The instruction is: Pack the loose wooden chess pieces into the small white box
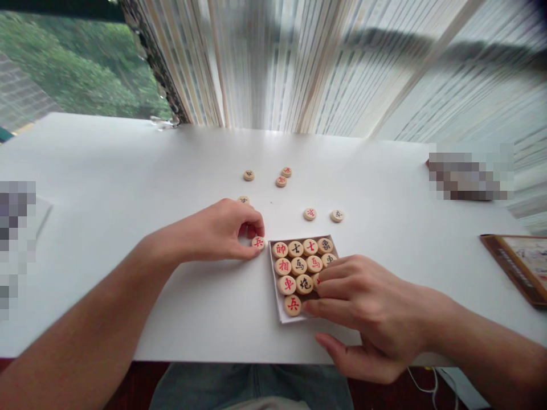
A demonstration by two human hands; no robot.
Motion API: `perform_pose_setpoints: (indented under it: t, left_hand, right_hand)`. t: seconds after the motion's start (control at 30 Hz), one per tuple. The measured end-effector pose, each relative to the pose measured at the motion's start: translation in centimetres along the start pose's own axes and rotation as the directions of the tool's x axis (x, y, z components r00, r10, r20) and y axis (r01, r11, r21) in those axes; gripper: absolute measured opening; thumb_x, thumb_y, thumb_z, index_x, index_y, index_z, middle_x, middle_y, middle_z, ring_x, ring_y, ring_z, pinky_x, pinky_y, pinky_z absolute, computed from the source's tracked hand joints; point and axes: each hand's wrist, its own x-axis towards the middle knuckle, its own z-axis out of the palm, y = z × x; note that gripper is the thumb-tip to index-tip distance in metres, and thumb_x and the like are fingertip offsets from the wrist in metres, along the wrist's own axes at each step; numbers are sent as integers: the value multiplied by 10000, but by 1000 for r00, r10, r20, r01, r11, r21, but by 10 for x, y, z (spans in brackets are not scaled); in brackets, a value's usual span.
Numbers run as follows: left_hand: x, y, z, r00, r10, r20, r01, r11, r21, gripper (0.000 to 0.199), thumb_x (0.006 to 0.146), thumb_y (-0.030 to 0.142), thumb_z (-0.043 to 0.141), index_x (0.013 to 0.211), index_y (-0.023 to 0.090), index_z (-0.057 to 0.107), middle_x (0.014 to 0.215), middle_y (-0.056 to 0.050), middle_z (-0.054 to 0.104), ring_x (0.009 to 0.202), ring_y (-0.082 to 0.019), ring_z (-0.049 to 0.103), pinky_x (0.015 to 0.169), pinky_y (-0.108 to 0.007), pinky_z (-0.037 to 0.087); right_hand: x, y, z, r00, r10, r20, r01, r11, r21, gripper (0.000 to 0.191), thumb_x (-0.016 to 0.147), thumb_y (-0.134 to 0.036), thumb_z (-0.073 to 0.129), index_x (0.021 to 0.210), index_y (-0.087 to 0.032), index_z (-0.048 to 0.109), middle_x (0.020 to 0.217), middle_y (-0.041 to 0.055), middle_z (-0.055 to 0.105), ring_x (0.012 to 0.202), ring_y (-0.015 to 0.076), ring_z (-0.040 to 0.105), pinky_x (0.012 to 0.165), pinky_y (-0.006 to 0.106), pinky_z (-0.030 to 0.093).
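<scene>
Between thumb and fingers, my left hand [222, 230] grips a round wooden Chinese chess piece [258, 243] with a red character, just left of a shallow box [277, 310]. Rows of chess pieces with red or black characters fill much of that box, among them a red-marked piece [293, 306] in the front left corner. Over the box's right side lies my right hand [367, 313], fingers stretched out and thumb apart. One fingertip is beside the corner piece. The box's right front part is hidden under this hand.
Loose chess pieces lie beyond the box: a black-marked one [248, 175], two red-marked ones [281, 181], another red one [310, 214] and a black one [337, 216]. One piece [243, 200] is partly behind my left hand. A brown-edged picture lid [517, 267] lies at right on the white table [106, 171].
</scene>
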Motion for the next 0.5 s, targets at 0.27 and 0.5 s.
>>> perform_pose_setpoints:
  t: [0.27,0.5]
  left_hand:
    - [0,-1,1,1000,2,-10,-2,1000,5,80,803,221,741,875,219,778,801,10,732,713,-157,648,654,-250,471]
    - [-3,0,-1,1000,-13,5,13,1000,9,65,801,202,753,860,207,776,794,13,716,712,-146,640,658,-251,477]
  right_hand:
    - [-1,-3,4,1000,22,-2,-23,997,-69,238,930,-246,551,907,-150,768,637,27,630,537,193,505,542,380,385]
    - [3,-3,3,997,-19,-81,13,997,-82,226,921,-197,551,836,-151,755,601,27,606,506,191,491,500,391,353]
